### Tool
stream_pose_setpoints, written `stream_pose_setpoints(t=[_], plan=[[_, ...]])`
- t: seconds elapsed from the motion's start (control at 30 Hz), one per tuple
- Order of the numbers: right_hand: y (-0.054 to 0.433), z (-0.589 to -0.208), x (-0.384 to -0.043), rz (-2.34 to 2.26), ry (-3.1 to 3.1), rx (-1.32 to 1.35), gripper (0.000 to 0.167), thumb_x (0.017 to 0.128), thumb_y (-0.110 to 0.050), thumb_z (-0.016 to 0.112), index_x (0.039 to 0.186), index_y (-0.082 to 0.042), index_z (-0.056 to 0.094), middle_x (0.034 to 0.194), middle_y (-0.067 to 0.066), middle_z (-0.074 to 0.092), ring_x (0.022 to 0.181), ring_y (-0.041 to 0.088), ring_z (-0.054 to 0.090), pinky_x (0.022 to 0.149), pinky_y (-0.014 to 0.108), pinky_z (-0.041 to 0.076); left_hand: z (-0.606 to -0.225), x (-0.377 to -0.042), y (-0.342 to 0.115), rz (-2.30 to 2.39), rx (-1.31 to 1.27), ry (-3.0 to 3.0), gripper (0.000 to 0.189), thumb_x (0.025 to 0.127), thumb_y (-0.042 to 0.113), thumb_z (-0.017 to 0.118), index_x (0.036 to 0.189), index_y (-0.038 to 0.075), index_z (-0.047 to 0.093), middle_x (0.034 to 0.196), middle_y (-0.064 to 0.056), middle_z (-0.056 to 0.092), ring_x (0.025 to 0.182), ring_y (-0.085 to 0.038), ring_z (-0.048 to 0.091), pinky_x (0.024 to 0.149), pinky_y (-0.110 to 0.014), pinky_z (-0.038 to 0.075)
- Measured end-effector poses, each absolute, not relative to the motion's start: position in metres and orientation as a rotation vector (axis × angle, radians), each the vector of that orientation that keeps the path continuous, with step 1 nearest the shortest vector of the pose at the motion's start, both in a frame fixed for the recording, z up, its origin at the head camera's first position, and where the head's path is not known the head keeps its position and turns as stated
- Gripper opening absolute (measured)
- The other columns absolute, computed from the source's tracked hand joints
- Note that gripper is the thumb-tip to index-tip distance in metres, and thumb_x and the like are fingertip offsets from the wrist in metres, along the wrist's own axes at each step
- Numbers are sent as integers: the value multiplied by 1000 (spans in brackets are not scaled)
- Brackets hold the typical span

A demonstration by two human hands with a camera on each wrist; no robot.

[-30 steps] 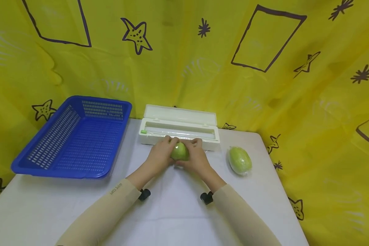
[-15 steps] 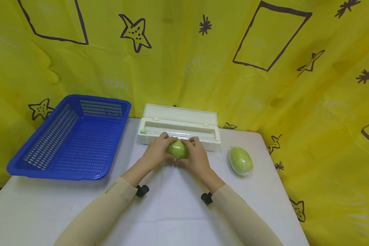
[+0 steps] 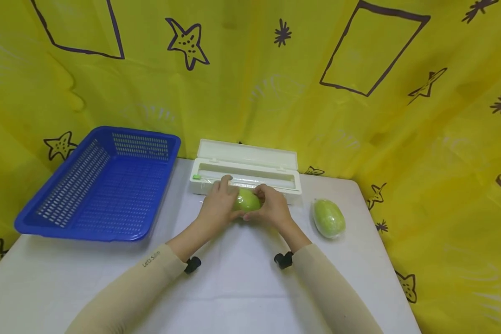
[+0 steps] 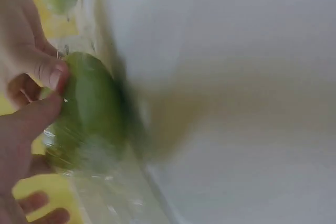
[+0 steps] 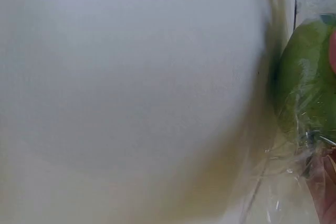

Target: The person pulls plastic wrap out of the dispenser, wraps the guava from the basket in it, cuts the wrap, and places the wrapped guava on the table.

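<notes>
In the head view a green mango (image 3: 247,200) sits between the two hands, in front of the white cling film box. My left hand (image 3: 217,206) holds its left side, thumb near the front and some fingers lifted. My right hand (image 3: 273,206) grips its right end with bent fingers and thumb. Clear cling film (image 4: 113,198) clings around the mango in the left wrist view and trails off below it. Both thumbs meet beside the fruit there. Much of the right hand lies outside the right wrist view, where crumpled film (image 5: 299,166) wraps the mango's end.
The film box (image 3: 244,172) stands open at the back with a film roll inside. Another wrapped mango (image 3: 329,219) lies on the white table (image 3: 242,287) to the right. A blue plastic basket (image 3: 104,195) stands at left, before a yellow curtain (image 3: 242,83).
Both hands have shifted their hold on the mango, which has turned a little between them. The left fingers have lifted off its top. Basket, box and wrapped mango stay put.
</notes>
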State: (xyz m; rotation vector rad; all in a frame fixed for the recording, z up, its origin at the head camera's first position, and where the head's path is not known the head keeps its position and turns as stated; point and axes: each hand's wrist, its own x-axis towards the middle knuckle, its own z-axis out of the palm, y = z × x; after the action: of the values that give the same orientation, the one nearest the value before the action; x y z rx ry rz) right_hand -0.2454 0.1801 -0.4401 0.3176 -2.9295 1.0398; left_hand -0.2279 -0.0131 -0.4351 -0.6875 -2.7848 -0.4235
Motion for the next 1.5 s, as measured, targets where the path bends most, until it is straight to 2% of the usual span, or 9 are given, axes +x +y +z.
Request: stream_pose_setpoints(t=[0.1,0.23,0.47,0.6,0.77,0.9,1.17,1.37,1.5], plan=[[182,-445,-247,1127,-2908,326,73,50,-30,101,112,-14,66,111,5,73,102,22,68,93,37,53,-433,-224,-9,-227,-744,-2769,78,73,38,88,132,-1,55,129,-18,54,111,-33,56,90,-40,55],[187,-448,-247,1260,-2875,330,71,53,-29,100,114,-14,67,112,3,72,101,22,70,90,36,56,-436,-223,-6,-280,-801,-2788,86,65,18,94,134,1,45,124,-18,56,110,-32,58,88,-37,56],[192,-448,-243,1304,-2910,325,67,60,-30,97,118,-14,68,116,2,71,101,22,70,88,37,57,-445,-224,-3,-424,-739,-2810,85,62,18,95,132,3,50,124,-18,51,104,-31,59,73,-39,60],[187,-447,-234,957,-2899,491,71,69,-38,91,129,-12,64,124,7,68,109,26,65,95,41,52,-444,-226,-7,-462,-738,-2829,82,64,19,94,133,4,53,118,-15,58,102,-29,61,75,-42,59],[176,-448,-215,431,-2777,683,96,64,-40,93,143,-9,49,133,14,55,119,34,54,100,47,48,-439,-231,-9,-544,-700,-2850,83,59,18,96,132,7,58,118,-15,60,99,-30,63,81,-43,57],[169,-450,-212,433,-2720,687,90,59,-29,97,135,-9,53,128,10,56,117,31,54,95,46,52,-439,-231,-8,-618,-685,-2845,79,58,15,97,128,7,61,114,-14,55,89,-29,65,73,-42,58],[175,-444,-225,664,-2828,621,82,58,-23,97,131,-14,61,125,7,65,117,31,58,100,47,47,-449,-226,-13,-795,-636,-2736,89,59,19,97,134,6,51,111,-14,65,90,-31,67,77,-46,57],[186,-440,-239,739,-2896,617,81,58,-30,96,131,-18,64,127,3,68,119,28,62,104,45,46,-455,-224,-15,-659,-690,-2714,74,71,32,91,130,8,54,120,-12,66,109,-28,63,88,-43,55],[191,-441,-244,794,-2904,679,81,62,-30,94,135,-17,62,131,4,66,122,28,60,106,44,45,-453,-223,-6,-387,-715,-2695,83,67,42,92,132,7,55,123,-12,65,116,-29,57,96,-40,52]])
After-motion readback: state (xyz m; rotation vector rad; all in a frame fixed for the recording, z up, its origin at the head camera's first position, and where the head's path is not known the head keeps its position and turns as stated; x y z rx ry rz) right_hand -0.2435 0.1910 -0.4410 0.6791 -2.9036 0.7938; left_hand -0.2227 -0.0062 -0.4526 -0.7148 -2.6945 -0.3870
